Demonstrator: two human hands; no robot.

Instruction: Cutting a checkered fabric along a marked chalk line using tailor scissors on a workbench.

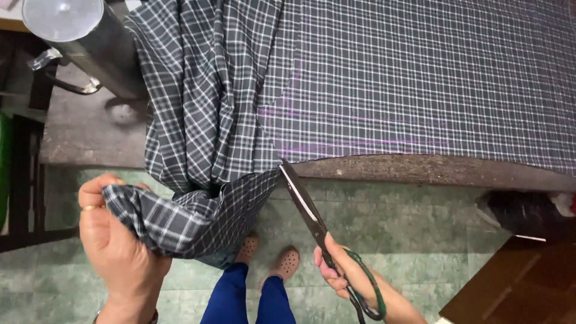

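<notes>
Green floor tiles spread below me, my feet at six o'clock. My left hand at eight o'clock is clenched around a bunched end of the checked cloth. My right hand at five o'clock grips the scissors, blades parted, tips at the cloth's edge where it hangs off the table. Judging by that, the cut has barely begun; nearly the whole marked length remains. Beyond, at eleven o'clock, stands a metal cylinder, cut off by the frame. My right fingers are partly hidden in the handles.
</notes>
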